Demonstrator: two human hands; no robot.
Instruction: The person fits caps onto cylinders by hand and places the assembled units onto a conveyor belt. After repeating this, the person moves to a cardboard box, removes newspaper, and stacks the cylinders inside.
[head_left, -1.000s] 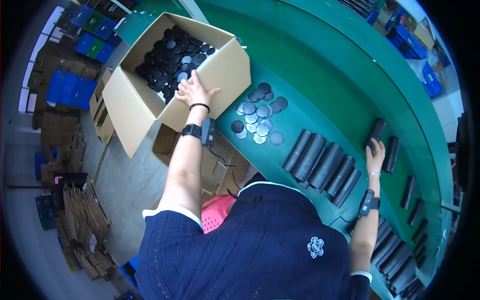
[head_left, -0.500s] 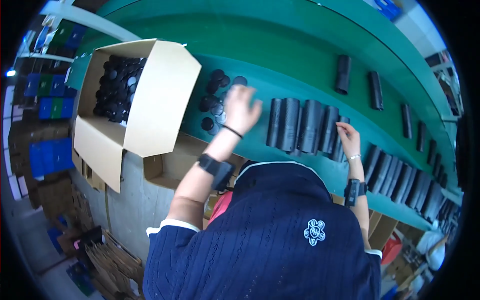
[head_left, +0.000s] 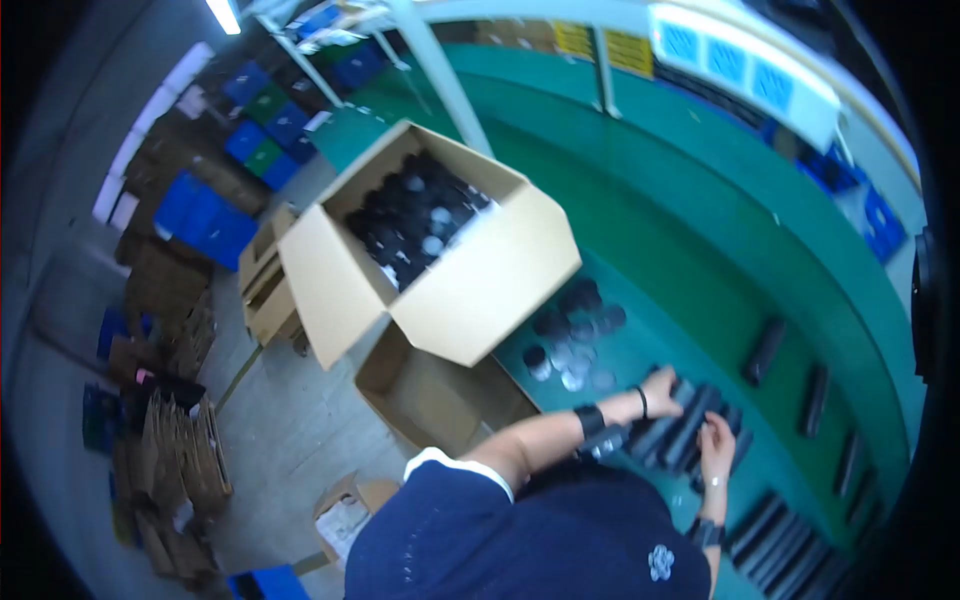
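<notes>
My left hand (head_left: 658,393) is at the upper left end of a row of black ribbed tubes (head_left: 688,435), its fingers curled in; blur hides what they hold. Over the right part of the same row, my right hand (head_left: 715,448) has its fingertips bent together against the tubes, and I cannot make out what is in them. The tubes lie side by side on the green work surface. Left of them are scattered several round black discs (head_left: 583,298), some of them shiny.
An open cardboard box (head_left: 490,290) full of black discs stands at left, flaps folded out. Below it is another open carton (head_left: 440,400). More tubes (head_left: 785,545) lie in a row at lower right, and single tubes (head_left: 815,400) lie along the green belt (head_left: 690,260).
My left hand has moved right, from the loose discs to the tubes, and its fingers have curled. My right hand stays at the row. The view has swung left and tilted.
</notes>
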